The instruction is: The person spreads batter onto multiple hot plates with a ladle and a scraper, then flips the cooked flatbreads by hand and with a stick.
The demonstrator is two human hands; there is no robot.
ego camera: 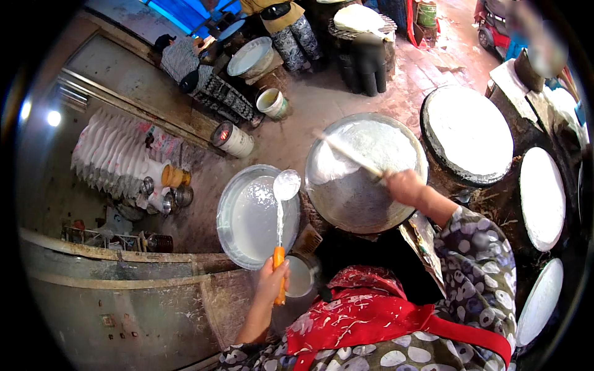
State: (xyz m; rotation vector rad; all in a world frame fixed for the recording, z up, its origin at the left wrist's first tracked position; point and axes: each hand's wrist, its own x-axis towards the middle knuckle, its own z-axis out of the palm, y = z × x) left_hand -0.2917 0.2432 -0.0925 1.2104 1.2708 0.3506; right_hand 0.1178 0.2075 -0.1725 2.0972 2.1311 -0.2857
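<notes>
My left hand (273, 280) grips the orange handle of a ladle (279, 259), whose bowl is coated in white batter. The ladle's bowl hangs over the right rim of a large basin (223, 236) of thin white batter. In my right hand (404, 186) is a pale, blurred spreading tool (349, 154) held across a large round griddle (357, 211). White batter (383, 139) covers the griddle's far part, while its near part shows a bare grey surface. Below the big basin, partly behind my left hand, is a smaller container (299, 278) of whitish liquid.
Several round griddles bearing white sheets, one of them (468, 134) close by, stand along the right. A bucket (274, 103) and a white drum (233, 139) sit on the floor ahead. Two people (195, 74) work farther back. Packed white sacks (116, 157) lie at left.
</notes>
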